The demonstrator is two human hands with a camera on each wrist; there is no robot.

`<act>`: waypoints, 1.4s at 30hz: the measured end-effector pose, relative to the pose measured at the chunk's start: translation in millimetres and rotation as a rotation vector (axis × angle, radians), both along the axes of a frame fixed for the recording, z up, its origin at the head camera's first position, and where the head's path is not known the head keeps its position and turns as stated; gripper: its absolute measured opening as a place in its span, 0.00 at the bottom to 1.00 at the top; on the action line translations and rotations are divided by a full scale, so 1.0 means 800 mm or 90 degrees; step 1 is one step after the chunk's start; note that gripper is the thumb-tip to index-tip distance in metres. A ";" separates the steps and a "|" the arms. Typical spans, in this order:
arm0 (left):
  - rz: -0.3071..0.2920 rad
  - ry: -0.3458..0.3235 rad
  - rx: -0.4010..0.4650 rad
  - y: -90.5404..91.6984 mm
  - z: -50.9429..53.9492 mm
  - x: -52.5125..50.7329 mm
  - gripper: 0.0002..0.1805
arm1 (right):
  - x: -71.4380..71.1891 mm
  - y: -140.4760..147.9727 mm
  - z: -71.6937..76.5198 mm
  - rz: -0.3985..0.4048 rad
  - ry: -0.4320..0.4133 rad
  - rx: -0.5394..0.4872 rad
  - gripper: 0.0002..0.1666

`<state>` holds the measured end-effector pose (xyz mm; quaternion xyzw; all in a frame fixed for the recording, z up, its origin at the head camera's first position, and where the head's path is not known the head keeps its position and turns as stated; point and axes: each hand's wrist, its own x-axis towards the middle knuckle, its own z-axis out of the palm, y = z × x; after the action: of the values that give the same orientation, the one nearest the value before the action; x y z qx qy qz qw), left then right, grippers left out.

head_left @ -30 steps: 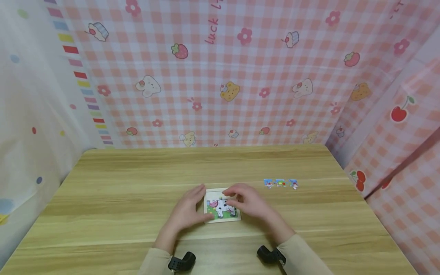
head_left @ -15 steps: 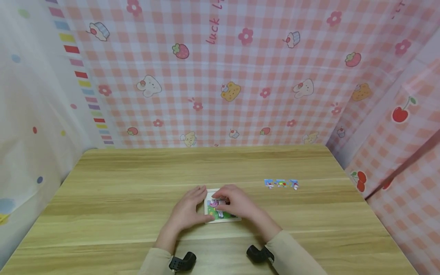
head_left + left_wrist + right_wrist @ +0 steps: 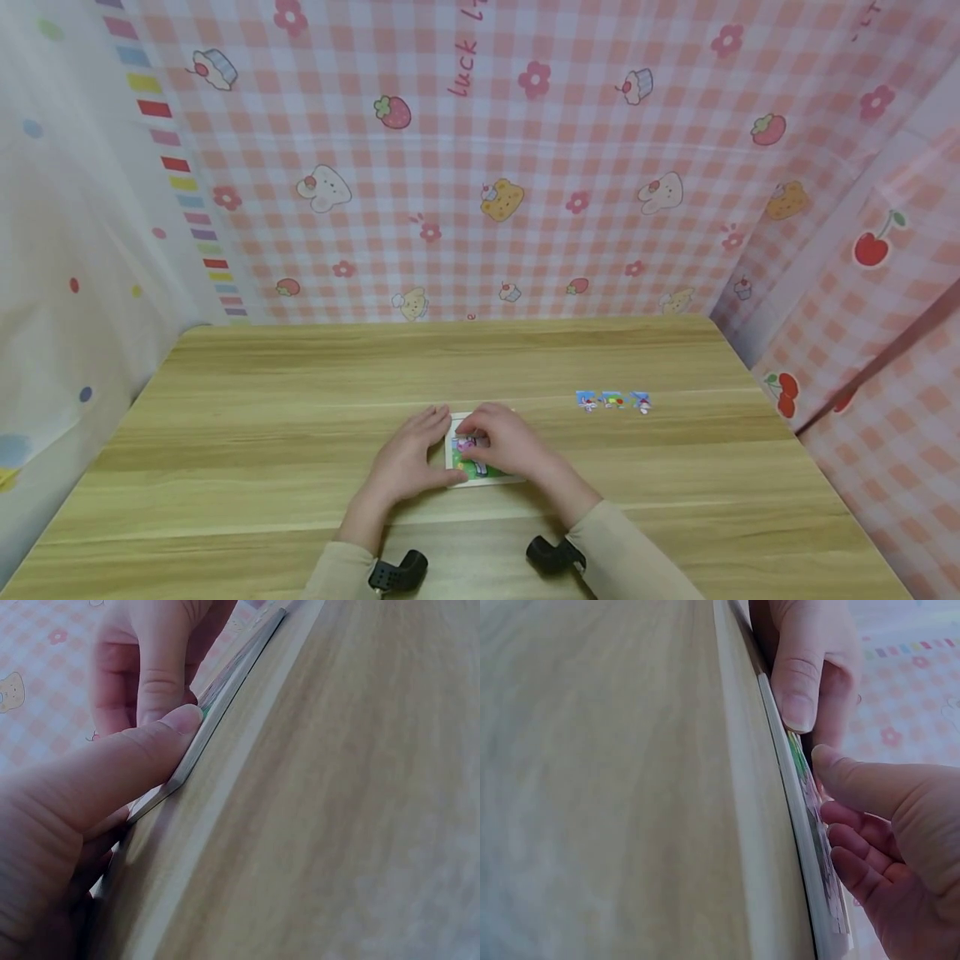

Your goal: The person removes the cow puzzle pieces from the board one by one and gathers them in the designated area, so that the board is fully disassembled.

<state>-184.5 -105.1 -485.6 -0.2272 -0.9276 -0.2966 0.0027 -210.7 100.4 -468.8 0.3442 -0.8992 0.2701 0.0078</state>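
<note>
- Gripping the left end of the puzzle board (image 3: 491, 482): left hand (image 3: 408, 457), thumb on the near left corner, fingers at the far left, thumb spread from fingers.
- Right hand (image 3: 510, 442) over the board, covering much of its right side; thumb tip at the picture (image 3: 497, 472), other fingers curled, cannot tell if a piece is pinched.
- Puzzle board flat on the table (image 3: 300, 367), near side, about mid-width; pink snout and green ground visible in the picture.
- Three loose pieces (image 3: 613, 401) in a row, far right of the board, well apart from both hands, small gaps between pieces.
- Beige sleeves (image 3: 630, 554) on both arms, a black camera (image 3: 401, 571) at each wrist.
- Pink checked cloth (image 3: 450, 150) behind the table's far edge.
</note>
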 end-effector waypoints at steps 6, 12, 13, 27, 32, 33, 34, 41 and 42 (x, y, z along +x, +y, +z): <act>-0.003 0.004 0.001 0.000 0.001 0.001 0.49 | 0.002 -0.006 0.000 -0.016 -0.004 0.018 0.15; -0.004 0.003 0.004 0.000 0.001 0.002 0.49 | 0.003 -0.009 0.000 -0.016 -0.003 0.021 0.15; -0.004 0.004 0.005 0.000 0.001 0.002 0.49 | 0.003 -0.010 0.000 -0.017 -0.004 0.021 0.15; 0.000 -0.002 0.011 -0.001 0.000 0.002 0.49 | 0.005 -0.013 -0.002 -0.040 -0.011 0.033 0.15; 0.003 -0.002 0.013 -0.001 -0.001 0.001 0.49 | 0.005 -0.013 -0.002 -0.042 -0.013 0.030 0.15; 0.003 -0.001 0.011 -0.001 -0.001 0.001 0.49 | 0.005 -0.013 -0.001 -0.043 -0.016 0.027 0.15; 0.003 0.000 0.010 -0.001 -0.001 0.000 0.49 | 0.006 -0.013 -0.001 -0.044 -0.019 0.023 0.15; 0.007 -0.003 -0.002 0.000 0.001 0.001 0.47 | 0.008 -0.011 -0.004 -0.056 -0.042 -0.005 0.14; 0.009 -0.003 -0.003 0.000 0.001 0.001 0.47 | 0.008 -0.010 -0.004 -0.057 -0.046 -0.010 0.13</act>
<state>-183.9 -105.1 -484.9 -0.2202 -0.9298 -0.2948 0.0017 -204.0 92.1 -471.8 0.2935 -0.9112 0.2889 -0.0095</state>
